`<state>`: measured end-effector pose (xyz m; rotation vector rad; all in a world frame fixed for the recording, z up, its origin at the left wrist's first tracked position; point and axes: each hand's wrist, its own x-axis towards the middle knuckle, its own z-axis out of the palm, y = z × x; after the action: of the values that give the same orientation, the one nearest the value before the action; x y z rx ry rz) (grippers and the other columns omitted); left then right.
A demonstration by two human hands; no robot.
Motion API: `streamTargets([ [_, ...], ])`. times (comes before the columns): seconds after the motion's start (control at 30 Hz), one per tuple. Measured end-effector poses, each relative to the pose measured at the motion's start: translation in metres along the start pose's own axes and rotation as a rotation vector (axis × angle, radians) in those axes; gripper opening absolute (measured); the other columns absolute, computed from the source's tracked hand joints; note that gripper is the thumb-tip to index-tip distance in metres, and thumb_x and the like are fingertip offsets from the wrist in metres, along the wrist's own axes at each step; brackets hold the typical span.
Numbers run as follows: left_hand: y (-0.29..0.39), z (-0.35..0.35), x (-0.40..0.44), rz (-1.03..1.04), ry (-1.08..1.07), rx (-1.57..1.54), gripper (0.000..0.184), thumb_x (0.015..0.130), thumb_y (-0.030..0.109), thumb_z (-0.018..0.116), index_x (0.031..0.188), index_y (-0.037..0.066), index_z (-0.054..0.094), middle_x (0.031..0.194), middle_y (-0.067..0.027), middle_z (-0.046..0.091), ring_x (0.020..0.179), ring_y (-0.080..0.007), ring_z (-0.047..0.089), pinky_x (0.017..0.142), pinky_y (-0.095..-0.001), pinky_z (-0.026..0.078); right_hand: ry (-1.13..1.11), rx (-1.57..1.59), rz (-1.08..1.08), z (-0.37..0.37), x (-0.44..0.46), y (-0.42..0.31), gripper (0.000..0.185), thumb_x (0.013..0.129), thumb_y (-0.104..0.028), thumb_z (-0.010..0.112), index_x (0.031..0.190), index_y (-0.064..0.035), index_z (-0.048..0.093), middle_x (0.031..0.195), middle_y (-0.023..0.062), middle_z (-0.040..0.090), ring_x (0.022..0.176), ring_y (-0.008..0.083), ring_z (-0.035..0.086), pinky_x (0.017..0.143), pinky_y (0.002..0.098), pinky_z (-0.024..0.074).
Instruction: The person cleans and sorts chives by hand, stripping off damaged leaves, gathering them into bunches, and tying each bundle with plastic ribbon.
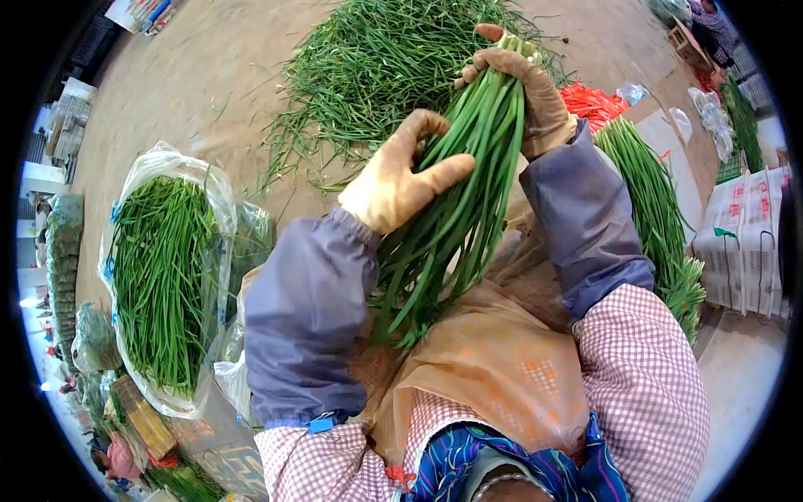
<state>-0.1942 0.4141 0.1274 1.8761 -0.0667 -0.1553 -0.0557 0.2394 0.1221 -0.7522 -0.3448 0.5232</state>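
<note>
Head: greens (pixel 368 75) on brown floor (pixel 188 100)

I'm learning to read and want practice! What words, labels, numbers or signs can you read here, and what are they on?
No text can be read.
Red marks on the white stack at right: too small and blurred.
Blue marks on the big clear bag: too small.
Pale marks on the grey board at lower left: can't tell if they're letters.

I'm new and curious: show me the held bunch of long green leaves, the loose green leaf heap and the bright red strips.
Held bunch of long green leaves (pixel 464 209): head view, its middle.
Loose green leaf heap (pixel 381 79): head view, its middle.
Bright red strips (pixel 590 105): head view, pile's middle.
</note>
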Motion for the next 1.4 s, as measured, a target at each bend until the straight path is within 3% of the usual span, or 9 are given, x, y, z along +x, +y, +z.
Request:
streamTargets([
  [0.17,-0.028,-0.012,-0.035,-0.615,-0.290,-0.132,0.060,0.093,0.039,0.063,0.135,-0.002,0.049,0.127,-0.0128,0.060,0.111,-0.0207,0.057,0.096,-0.0314,0.045,0.218,0.036,0.082,-0.076,0.011,-0.004,0.034,0.085,-0.006,0.066,0.115,-0.0052,0.051,0.084,0.0132,0.066,0.076,0.0292,0.068,0.070,0.0452,0.0596],
  [0.23,-0.034,-0.030,-0.068,-0.385,-0.283,0.212,0.048,0.094,0.042,0.061,0.114,-0.001,0.065,0.104,-0.0135,0.068,0.094,-0.0216,0.063,0.088,-0.0315,0.048,0.237,0.042,0.082,-0.090,0.012,-0.009,0.031,0.086,-0.006,0.066,0.113,-0.0062,0.052,0.084,0.0122,0.066,0.077,0.0283,0.069,0.071,0.0453,0.0597],
  [0.37,-0.032,-0.073,-0.088,-0.681,-0.018,0.507,0.035,0.091,0.030,0.066,0.114,0.004,0.067,0.104,-0.0159,0.070,0.096,-0.0270,0.067,0.085,-0.0367,0.051,0.306,0.066,0.046,-0.075,0.012,-0.008,0.019,0.087,-0.007,0.066,0.104,-0.0066,0.058,0.083,0.0092,0.066,0.078,0.0277,0.069,0.072,0.0445,0.0597],
  [0.5,-0.010,-0.082,-0.094,-0.228,0.523,0.612,0.031,0.088,0.008,0.063,0.118,0.002,0.064,0.113,-0.0119,0.068,0.108,-0.0204,0.062,0.098,-0.0331,0.045,0.307,-0.001,0.065,-0.089,0.013,0.001,0.030,0.087,-0.007,0.066,0.114,-0.0037,0.056,0.088,0.0096,0.066,0.084,0.0266,0.068,0.073,0.0404,0.0602],
  [0.67,0.012,-0.035,-0.064,0.106,0.531,0.345,0.025,0.089,0.008,0.064,0.114,0.002,0.067,0.110,-0.0078,0.069,0.107,-0.0165,0.062,0.096,-0.0297,0.046,0.335,-0.034,0.104,-0.079,0.010,0.016,0.030,0.087,-0.007,0.066,0.115,-0.0046,0.055,0.088,0.0096,0.065,0.083,0.0273,0.068,0.073,0.0420,0.0602],
  [0.97,0.009,0.027,-0.046,-0.014,0.351,0.234,0.017,0.088,0.007,0.066,0.103,0.001,0.070,0.089,-0.0048,0.070,0.079,-0.0095,0.062,0.068,-0.0237,0.049,0.357,0.024,0.121,-0.072,0.003,0.026,0.030,0.085,-0.006,0.069,0.112,-0.0056,0.055,0.086,0.0093,0.064,0.080,0.0270,0.069,0.070,0.0413,0.0605],
  [1.1,0.022,0.022,-0.020,0.371,0.475,0.570,0.062,0.081,0.019,0.078,0.135,0.006,0.052,0.123,-0.0182,0.062,0.116,-0.0286,0.058,0.099,-0.0389,0.045,0.322,-0.033,-0.028,-0.040,-0.011,0.033,0.043,0.079,-0.008,0.076,0.115,-0.0060,0.053,0.087,0.0091,0.064,0.078,0.0259,0.068,0.070,0.0423,0.0591],
  [1.27,0.003,0.029,0.023,0.018,0.096,0.126,0.138,0.057,0.047,0.091,0.154,0.004,0.004,0.146,-0.0257,0.038,0.135,-0.0313,0.039,0.111,-0.0414,0.033,0.302,-0.216,-0.215,0.024,-0.022,0.040,0.035,0.074,-0.003,0.080,0.104,-0.0076,0.062,0.090,-0.0017,0.063,0.081,0.0094,0.060,0.074,0.0258,0.0527],
  [1.4,-0.020,0.050,0.026,0.025,0.115,-0.346,0.125,0.058,0.037,0.093,0.150,0.001,0.016,0.134,-0.0164,0.048,0.120,-0.0290,0.051,0.101,-0.0383,0.044,0.212,-0.041,-0.081,0.026,-0.029,0.040,0.047,0.075,-0.004,0.081,0.115,-0.0092,0.056,0.099,-0.0014,0.063,0.091,0.0089,0.058,0.080,0.0274,0.0521],
])
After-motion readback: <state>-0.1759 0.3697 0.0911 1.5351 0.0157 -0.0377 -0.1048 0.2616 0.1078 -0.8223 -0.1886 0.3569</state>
